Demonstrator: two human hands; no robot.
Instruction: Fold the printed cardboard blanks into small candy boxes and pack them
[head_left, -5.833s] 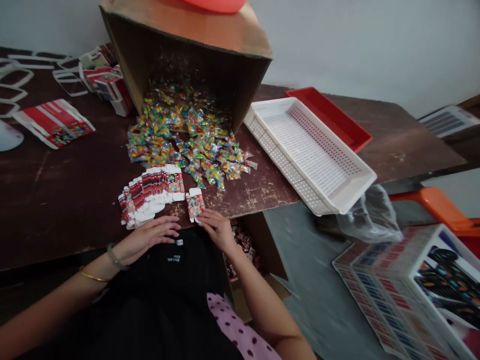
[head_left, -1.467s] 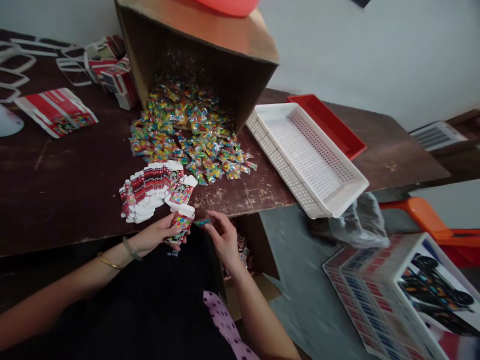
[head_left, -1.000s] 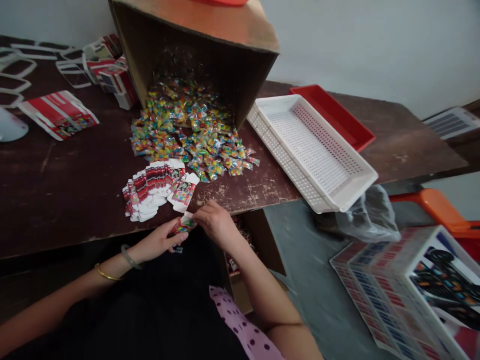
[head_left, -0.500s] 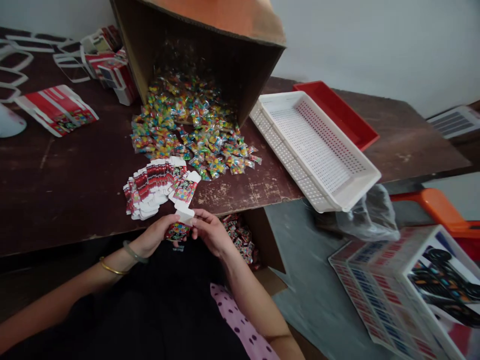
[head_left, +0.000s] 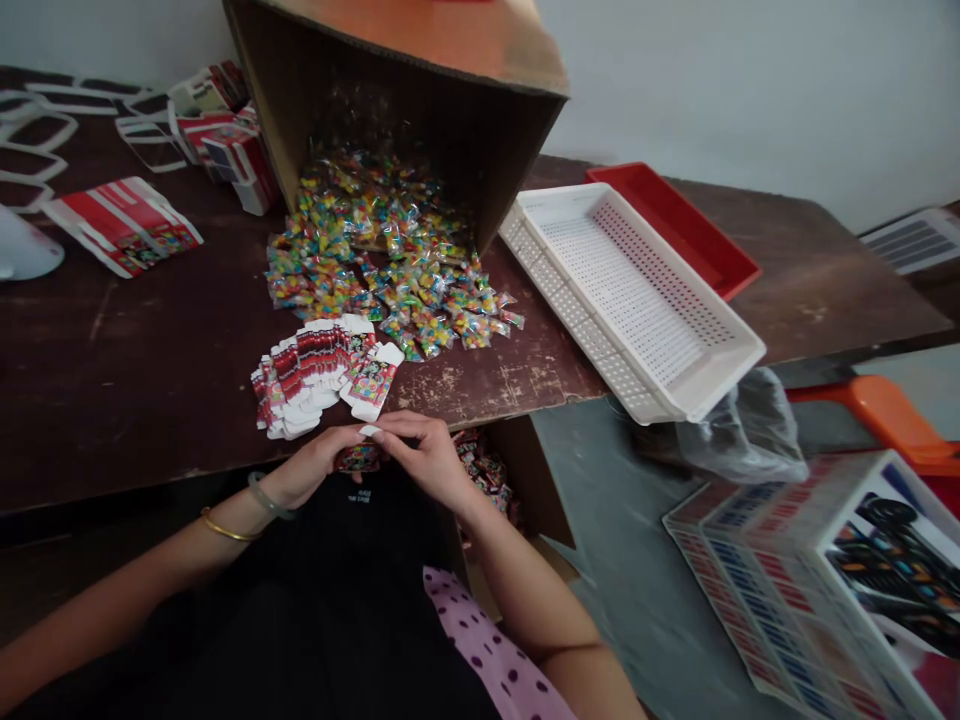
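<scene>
Between my hands, at the table's front edge, is a small printed candy box [head_left: 358, 459] with a white flap on top. My left hand [head_left: 324, 463] grips it from the left side, fingers closed. My right hand [head_left: 424, 455] is closed on its other side, with the thumb and fingertips pressed at the white flap. Just beyond my hands lies a fanned stack of flat candy boxes [head_left: 307, 370], and one loose box [head_left: 373, 383] rests at its right end. Behind them, many small clear bags of colourful candy [head_left: 390, 260] spill from a tipped cardboard carton [head_left: 510, 140].
A white perforated basket [head_left: 630, 300] and a red tray [head_left: 690, 235] sit on the right. Below the edge, an open carton [head_left: 536, 480] holds many small filled boxes. Red-and-white packs [head_left: 124, 225] lie at left. A plastic crate [head_left: 780, 560] and an orange chair [head_left: 885, 415] stand at right.
The white flap of the box stood up before; now it is mostly folded down under my right fingers. My right hand has closed in over the top. The view has shifted slightly.
</scene>
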